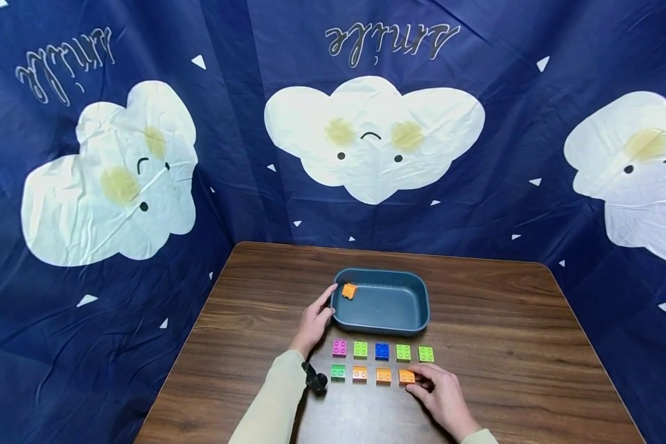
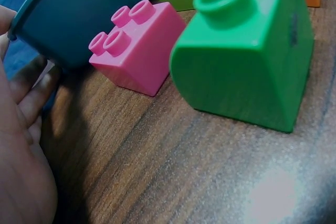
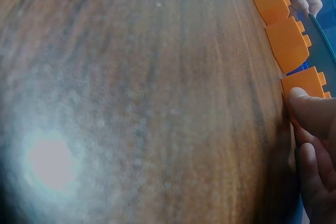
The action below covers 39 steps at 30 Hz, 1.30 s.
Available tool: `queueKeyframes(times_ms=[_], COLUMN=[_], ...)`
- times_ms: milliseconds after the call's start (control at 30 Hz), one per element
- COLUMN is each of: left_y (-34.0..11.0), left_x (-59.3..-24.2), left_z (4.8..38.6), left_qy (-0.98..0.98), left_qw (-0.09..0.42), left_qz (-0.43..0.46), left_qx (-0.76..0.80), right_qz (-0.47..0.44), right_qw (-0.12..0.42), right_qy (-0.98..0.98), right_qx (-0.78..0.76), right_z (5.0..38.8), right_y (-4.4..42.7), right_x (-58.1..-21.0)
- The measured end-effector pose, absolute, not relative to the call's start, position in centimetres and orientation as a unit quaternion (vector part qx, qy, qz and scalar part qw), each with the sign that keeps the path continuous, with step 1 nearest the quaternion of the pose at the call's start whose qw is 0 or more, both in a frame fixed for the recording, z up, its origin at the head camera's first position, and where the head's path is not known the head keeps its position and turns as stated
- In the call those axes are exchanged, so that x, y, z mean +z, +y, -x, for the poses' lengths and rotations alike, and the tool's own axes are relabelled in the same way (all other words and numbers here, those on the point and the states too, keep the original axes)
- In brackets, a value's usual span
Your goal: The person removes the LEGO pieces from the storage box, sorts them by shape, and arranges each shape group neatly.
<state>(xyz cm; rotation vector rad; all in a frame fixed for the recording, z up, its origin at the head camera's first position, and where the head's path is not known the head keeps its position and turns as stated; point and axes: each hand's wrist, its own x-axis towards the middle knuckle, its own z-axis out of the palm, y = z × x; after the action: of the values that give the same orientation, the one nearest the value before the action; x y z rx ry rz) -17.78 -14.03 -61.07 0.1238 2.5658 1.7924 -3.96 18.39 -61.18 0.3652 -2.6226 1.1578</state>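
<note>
A dark teal bin (image 1: 382,327) stands on the table, with one orange toy brick (image 1: 349,291) lying inside at its left end. My left hand (image 1: 313,322) touches the bin's left side, its fingers fairly straight along the wall and rim. At the right end of the front row, my right hand (image 1: 438,393) pinches an orange building brick (image 1: 406,377); the thumb lies on its near face in the right wrist view. Left of that brick are two more orange bricks (image 1: 383,375) and a green brick (image 2: 231,72). Behind them runs a row with a pink brick (image 2: 137,48), lime bricks (image 1: 361,349) and a blue brick (image 1: 382,351).
The brown wood-grain table (image 1: 499,320) extends to both sides of the bin and bricks. A dark blue cloth (image 1: 233,154) with white clouds hangs around its back and sides. A black strap device (image 1: 315,378) sits on the left wrist, close to the green brick.
</note>
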Motion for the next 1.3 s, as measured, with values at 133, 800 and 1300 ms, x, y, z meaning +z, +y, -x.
queueKeyframes(times_ms=[133, 800, 1300], left_y=[-14.03, -14.02, -13.95], left_x=[-61.11, -61.03, -60.85], left_z=[17.74, 17.78, 17.75], left_qy=[0.819, 0.825, 0.821], left_qw=[0.004, -0.001, 0.007], left_qz=[-0.041, -0.04, -0.034], left_qx=[0.572, 0.564, 0.569], right_qz=[-0.117, -0.129, -0.126], right_qw=[0.119, 0.136, 0.131], right_qy=[-0.901, -0.895, -0.89], right_qx=[0.401, 0.404, 0.419], right_z=[3.87, 3.81, 3.7], right_y=[18.37, 18.34, 18.32], right_x=[-61.15, -61.33, -61.14])
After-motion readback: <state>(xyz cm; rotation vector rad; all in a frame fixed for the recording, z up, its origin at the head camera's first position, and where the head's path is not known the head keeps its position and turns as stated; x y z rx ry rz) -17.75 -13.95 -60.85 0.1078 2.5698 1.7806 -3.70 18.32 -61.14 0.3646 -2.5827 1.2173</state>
